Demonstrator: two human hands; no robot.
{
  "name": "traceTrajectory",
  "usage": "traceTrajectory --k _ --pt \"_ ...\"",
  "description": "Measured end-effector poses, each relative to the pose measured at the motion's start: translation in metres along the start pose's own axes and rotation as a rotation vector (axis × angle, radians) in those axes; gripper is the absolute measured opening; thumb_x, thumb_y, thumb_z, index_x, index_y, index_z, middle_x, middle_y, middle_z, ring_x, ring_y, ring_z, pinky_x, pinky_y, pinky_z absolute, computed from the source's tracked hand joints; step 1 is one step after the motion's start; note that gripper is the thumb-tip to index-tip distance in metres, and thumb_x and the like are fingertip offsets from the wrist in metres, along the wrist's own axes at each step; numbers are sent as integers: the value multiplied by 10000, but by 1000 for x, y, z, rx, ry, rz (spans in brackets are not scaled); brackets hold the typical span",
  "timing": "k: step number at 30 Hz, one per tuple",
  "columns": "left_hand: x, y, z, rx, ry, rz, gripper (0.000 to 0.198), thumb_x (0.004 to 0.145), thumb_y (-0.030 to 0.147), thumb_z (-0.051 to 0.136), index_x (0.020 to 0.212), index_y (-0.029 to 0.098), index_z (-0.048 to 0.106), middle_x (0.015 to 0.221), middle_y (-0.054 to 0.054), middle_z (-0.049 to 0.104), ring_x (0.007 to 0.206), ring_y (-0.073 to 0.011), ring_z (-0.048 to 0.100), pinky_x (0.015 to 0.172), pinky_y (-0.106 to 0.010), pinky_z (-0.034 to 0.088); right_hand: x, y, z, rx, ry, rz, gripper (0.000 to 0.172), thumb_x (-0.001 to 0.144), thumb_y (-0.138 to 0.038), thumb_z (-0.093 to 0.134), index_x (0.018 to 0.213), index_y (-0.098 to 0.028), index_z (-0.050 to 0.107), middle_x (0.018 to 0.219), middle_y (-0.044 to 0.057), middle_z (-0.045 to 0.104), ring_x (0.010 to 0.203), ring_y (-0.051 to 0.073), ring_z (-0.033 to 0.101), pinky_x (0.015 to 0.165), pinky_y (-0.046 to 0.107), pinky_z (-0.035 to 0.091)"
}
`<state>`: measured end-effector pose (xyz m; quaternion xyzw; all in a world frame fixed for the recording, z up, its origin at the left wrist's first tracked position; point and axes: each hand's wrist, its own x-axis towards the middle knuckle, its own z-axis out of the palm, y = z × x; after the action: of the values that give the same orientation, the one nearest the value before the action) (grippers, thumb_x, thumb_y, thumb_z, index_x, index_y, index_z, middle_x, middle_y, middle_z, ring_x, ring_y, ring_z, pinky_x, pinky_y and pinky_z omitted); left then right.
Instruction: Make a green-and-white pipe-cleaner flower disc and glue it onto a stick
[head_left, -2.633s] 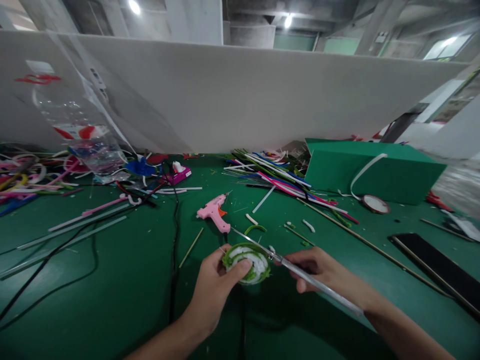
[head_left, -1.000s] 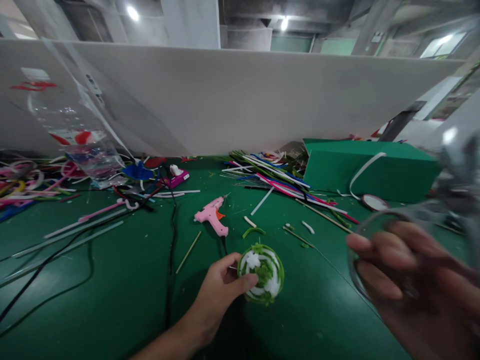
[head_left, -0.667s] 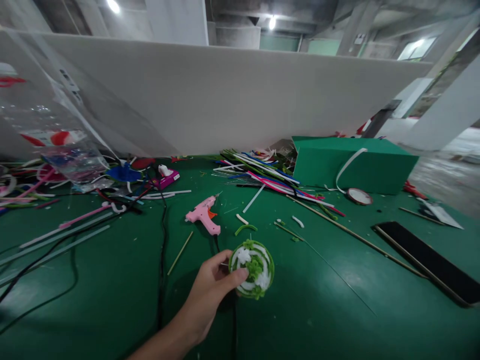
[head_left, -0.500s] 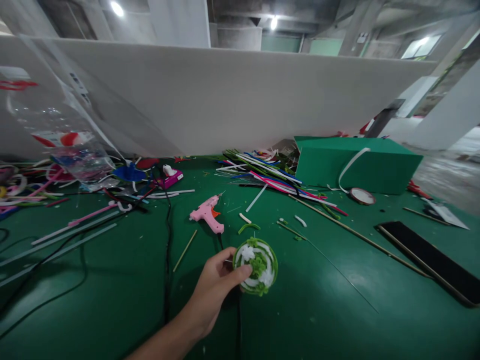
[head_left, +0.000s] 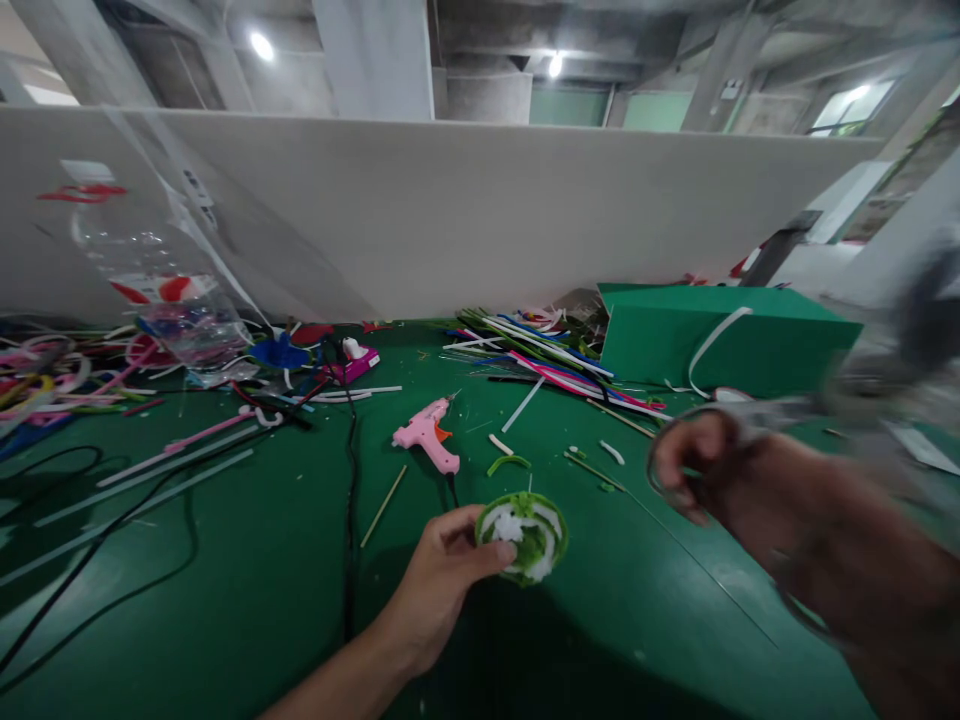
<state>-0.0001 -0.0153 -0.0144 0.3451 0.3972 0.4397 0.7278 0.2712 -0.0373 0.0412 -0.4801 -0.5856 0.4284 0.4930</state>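
My left hand (head_left: 442, 575) is closed on a round green and white fuzzy piece (head_left: 523, 535), thumb on its rim, just above the green table (head_left: 225, 600). My right hand (head_left: 757, 490) is in the air at the right, smeared by motion. Its fingers curl round a thin loop of a greyish metal tool (head_left: 847, 395) that stretches up and to the right. A pink glue gun (head_left: 426, 435) lies beyond the left hand, its black cord running toward me.
Coloured fuzzy sticks (head_left: 540, 355) are piled at the back. A green box (head_left: 720, 335) stands at the right. Black cables (head_left: 349, 470), long thin sticks (head_left: 382, 505) and a clear plastic bag (head_left: 161, 280) fill the left side. A white board (head_left: 487, 210) walls the far edge.
My right hand, out of view half a second ago, has come back in from the right with the metal tool. My left hand keeps hold of the round piece, shifted slightly right.
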Motion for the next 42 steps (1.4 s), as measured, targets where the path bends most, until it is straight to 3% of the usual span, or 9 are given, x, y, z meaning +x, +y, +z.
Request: traceTrajectory --k 2,5,8,11,18,32,42 --pt "-1 1 0 -38 23 -25 265 545 172 808 791 162 709 807 -40 718 821 -191 616 729 -277 478 33 4 9 -98 -47 -6 376 795 -582 484 801 -208 514 710 28 520 574 153 463 493 281 394" --pt "-2 1 1 -112 99 -48 324 496 170 833 794 176 707 812 -36 731 820 -197 632 726 -290 490 54 19 17 -266 -136 43 350 754 -532 580 832 -195 525 729 12 503 628 153 462 543 269 395" --pt "1 1 -1 -166 165 -49 318 489 172 839 776 181 702 802 -25 737 806 -188 643 724 -285 496 46 32 21 -209 -322 71 452 768 -579 529 997 -189 549 858 53 547 773 203 515 629 298 433" --pt "3 2 -4 -207 209 -31 307 521 181 828 797 190 694 824 -18 738 821 -187 646 744 -292 499 33 35 26 -206 -446 137 542 770 -611 498 1089 -177 551 846 66 558 779 218 529 643 313 440" --pt "5 5 -6 -170 188 -8 294 578 168 797 851 167 688 882 -58 727 879 -227 632 776 -344 498 28 27 40 -331 -606 207 685 710 -702 475 1060 -126 593 797 68 567 682 179 475 594 277 424" --pt "5 5 -3 -86 101 43 285 580 188 794 852 141 722 849 -80 728 839 -223 627 763 -321 490 24 27 43 -305 -654 243 770 690 -755 426 1090 -114 572 816 79 547 720 195 456 625 301 413" --pt "5 4 -4 -107 125 36 294 563 179 804 844 150 722 838 -72 731 823 -218 632 749 -319 500 24 26 45 -296 -636 236 736 683 -730 472 1063 -111 593 780 60 531 656 162 419 563 268 380"
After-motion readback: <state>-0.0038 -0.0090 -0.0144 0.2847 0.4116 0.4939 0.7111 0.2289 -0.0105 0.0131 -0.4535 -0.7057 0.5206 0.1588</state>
